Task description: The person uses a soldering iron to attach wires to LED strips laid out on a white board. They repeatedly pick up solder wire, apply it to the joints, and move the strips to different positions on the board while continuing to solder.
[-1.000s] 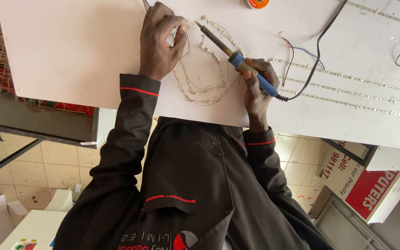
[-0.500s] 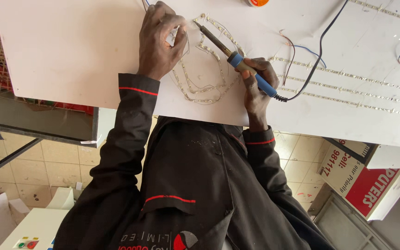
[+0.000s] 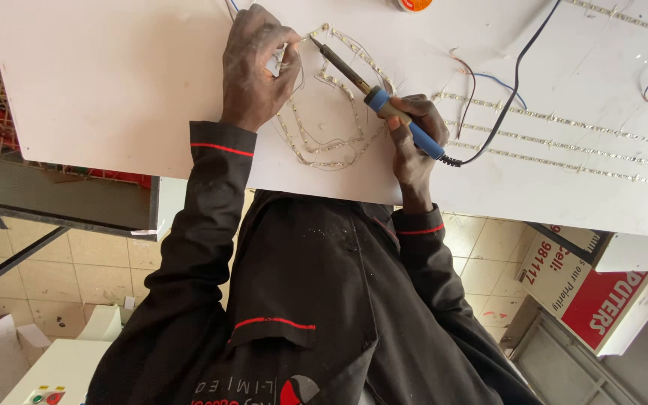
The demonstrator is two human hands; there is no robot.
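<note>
Head view, item: soldering iron (image 3: pixel 384 105), blue grip, clamped in our right hand (image 3: pixel 412 142); tip at top of looped LED strip (image 3: pixel 324 142) on white tabletop (image 3: pixel 114 82). Left hand (image 3: pixel 253 67) pinches strip end shut. We judge: brace wrist, touch joint briefly, keep cord (image 3: pixel 515 82) slack.

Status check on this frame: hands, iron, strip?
Left hand pinching LED strip. Right hand gripping soldering iron, tip at strip. Black cord trails clear.
</note>
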